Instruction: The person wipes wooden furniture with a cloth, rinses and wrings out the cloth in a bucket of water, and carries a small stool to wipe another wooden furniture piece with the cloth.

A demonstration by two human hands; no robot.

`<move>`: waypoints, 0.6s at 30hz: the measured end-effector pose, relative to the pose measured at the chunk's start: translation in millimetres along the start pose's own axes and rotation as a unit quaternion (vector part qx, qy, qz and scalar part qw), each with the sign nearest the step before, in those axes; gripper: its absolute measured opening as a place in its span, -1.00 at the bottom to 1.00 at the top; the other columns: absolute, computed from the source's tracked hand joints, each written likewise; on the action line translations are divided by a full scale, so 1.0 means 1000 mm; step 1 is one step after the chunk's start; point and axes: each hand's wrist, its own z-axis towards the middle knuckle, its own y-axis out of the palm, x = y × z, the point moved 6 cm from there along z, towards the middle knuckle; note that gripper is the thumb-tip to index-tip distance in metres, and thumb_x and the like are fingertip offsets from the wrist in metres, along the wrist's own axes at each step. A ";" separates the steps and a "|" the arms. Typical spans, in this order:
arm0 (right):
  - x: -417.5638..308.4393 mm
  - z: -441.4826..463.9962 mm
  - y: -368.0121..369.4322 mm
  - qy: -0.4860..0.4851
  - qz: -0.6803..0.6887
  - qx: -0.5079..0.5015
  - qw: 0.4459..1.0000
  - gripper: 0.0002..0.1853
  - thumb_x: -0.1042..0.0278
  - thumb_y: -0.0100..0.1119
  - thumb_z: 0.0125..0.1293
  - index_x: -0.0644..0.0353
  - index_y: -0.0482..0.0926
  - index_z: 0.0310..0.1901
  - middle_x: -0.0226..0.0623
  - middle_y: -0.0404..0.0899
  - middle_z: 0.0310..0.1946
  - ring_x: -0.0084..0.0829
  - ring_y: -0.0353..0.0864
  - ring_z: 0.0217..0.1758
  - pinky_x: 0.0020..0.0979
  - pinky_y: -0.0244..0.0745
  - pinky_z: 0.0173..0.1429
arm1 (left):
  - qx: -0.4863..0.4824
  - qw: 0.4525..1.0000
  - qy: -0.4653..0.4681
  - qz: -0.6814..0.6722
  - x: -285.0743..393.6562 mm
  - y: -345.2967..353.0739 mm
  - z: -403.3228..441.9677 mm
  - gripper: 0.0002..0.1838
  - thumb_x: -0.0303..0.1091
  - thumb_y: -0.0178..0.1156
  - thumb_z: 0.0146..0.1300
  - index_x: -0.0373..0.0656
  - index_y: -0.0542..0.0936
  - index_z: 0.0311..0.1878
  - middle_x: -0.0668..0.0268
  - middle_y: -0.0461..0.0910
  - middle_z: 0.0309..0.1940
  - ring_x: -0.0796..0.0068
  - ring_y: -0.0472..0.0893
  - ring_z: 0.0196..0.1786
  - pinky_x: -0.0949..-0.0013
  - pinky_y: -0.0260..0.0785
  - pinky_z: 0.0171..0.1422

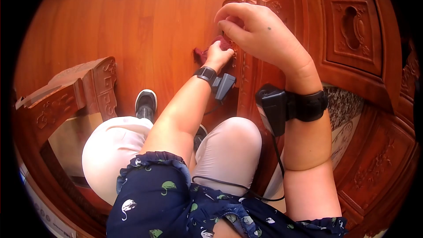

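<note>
My left hand (pixel 217 56) presses a dark red cloth (pixel 201 55) against the lower edge of a carved wooden chair. Its fingers are wrapped over the cloth, which hangs out to the left with a dark, ragged end. Above and to the right, my right hand (pixel 264 31) is bent at the wrist in front of the carved armrest (pixel 275 5). The fingers of this hand curl loosely, with a gap between thumb and forefinger, and nothing shows in them. Whether its fingertips touch the wood, I cannot tell.
A carved chair back (pixel 357 31) rises at the right, near my right arm. Another carved wooden piece (pixel 83 90) stands at the left. Reddish wooden floor (pixel 145 39) stretches ahead. A black cable (pixel 280 158) runs from a wrist device (pixel 273 105) across my lap.
</note>
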 end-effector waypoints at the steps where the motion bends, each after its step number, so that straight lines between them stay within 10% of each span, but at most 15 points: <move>1: 0.000 0.000 0.000 0.000 -0.001 0.001 1.000 -0.84 0.44 0.05 0.16 0.35 0.52 -0.29 -0.19 0.55 -0.55 -0.44 0.57 -0.48 -0.49 0.46 -0.32 | 0.022 0.994 -0.072 -0.084 0.002 -0.001 -0.012 -0.50 -0.32 0.26 -0.01 -0.38 0.43 0.00 0.11 0.53 -0.07 0.29 0.53 -0.03 0.33 0.34 0.07; 5: 0.000 0.000 0.000 -0.012 -0.007 0.007 1.000 -0.84 0.44 0.05 0.16 0.35 0.52 -0.29 -0.16 0.55 -0.54 -0.41 0.58 -0.47 -0.48 0.47 -0.32 | -0.068 0.966 -0.087 -0.232 0.031 0.004 -0.030 -0.55 -0.35 0.23 0.09 -0.35 0.42 0.03 0.19 0.53 -0.11 0.45 0.50 -0.05 0.37 0.34 0.03; 16: 0.001 0.000 0.002 0.005 -0.005 0.005 1.000 -0.83 0.42 0.05 0.16 0.35 0.52 -0.29 -0.14 0.55 -0.51 -0.35 0.60 -0.45 -0.46 0.47 -0.31 | 0.011 0.994 0.069 0.078 0.018 0.004 -0.010 -0.57 -0.38 0.16 0.03 -0.39 0.44 -0.02 0.05 0.53 -0.11 0.33 0.50 0.00 0.37 0.32 0.08; 18: 0.001 0.000 0.000 -0.017 0.004 0.033 0.999 -0.81 0.38 0.00 0.07 0.32 0.55 -0.42 -0.04 0.55 -0.51 -0.05 0.54 -0.39 -0.21 0.47 -0.22 | -0.034 0.999 -0.014 0.011 0.001 -0.003 -0.019 -0.58 -0.37 0.15 0.03 -0.37 0.44 -0.02 0.08 0.53 -0.11 0.35 0.49 -0.01 0.38 0.32 0.08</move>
